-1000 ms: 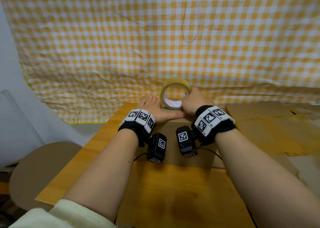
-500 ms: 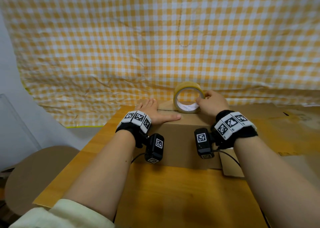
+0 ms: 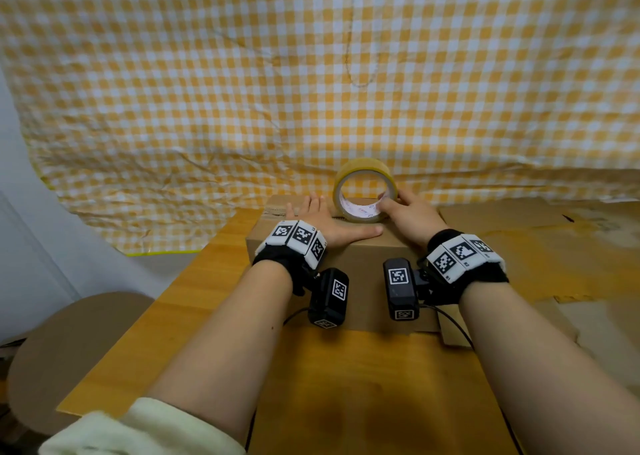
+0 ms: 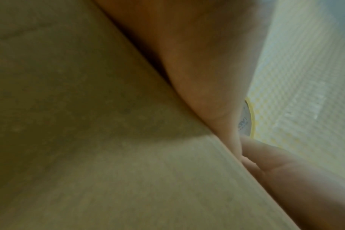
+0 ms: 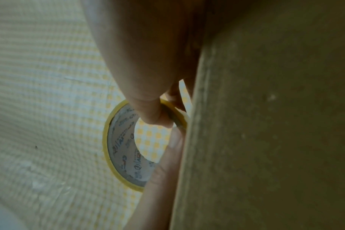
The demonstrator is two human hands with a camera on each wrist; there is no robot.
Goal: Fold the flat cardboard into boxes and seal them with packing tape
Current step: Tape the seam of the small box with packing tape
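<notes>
Yellow-and-white checked cloth (image 3: 311,74) fills the whole upper part of the head view, hanging behind a wooden table (image 3: 194,302).

So, the grip: the right hand (image 3: 410,212) has the tape roll (image 3: 365,191) pinched at its lower right rim, thumb inside the ring against the printed core and fingers around the outside. The right wrist view shows that pinch pretty clearly, thumb (image 5: 148,109) pressed on the inner edge. The roll stands on edge on top of the cardboard box (image 3: 360,257), near the middle of the frame, hole facing the camera.

The left hand (image 3: 323,224) lies flat on the box top just left of the roll, fingers straight and spread a bit, thumb stretched out along the front edge toward the right hand. It's pressing down, not holding anything. The left wrist view is mostly blurry brown cardboard with a sliver of the roll (image 4: 246,119) on the right.

The box sits at the table's far side, center frame. More flat cardboard (image 3: 519,233) is spread out on the right of the frame. A rounded brown chair (image 3: 69,350) shows in the lower left, and a cream sleeve (image 3: 138,434) at the bottom edge.
</notes>
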